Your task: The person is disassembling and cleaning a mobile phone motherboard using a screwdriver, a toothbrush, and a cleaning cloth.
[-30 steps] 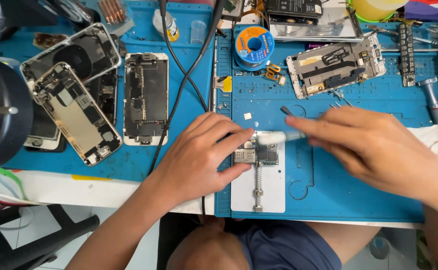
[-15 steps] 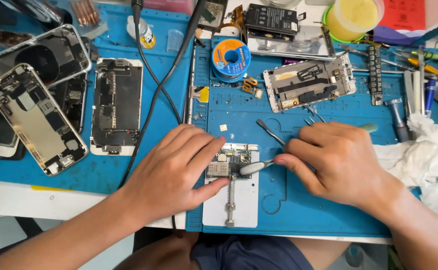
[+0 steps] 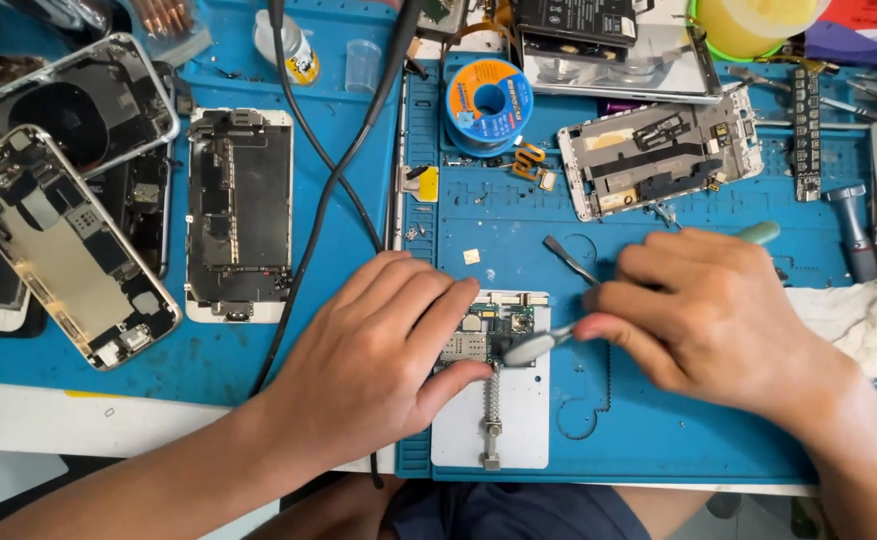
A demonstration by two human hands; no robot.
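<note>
your blue work mat (image 3: 659,420), white holder plate (image 3: 519,420) under your green circuit board (image 3: 489,330), pale mint tool handle (image 3: 759,233) in your right hand (image 3: 704,315), orange-and-blue solder spool (image 3: 489,100) far, yellow-green tub (image 3: 754,20) far right, black cables (image 3: 329,190) on your left

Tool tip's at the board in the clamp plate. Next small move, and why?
Probably ease the grey tool a little further across the circuit board. Its tip already lies at the board's lower edge, the right hand pinches it, and the left hand presses on the board and the white holder plate.
</note>
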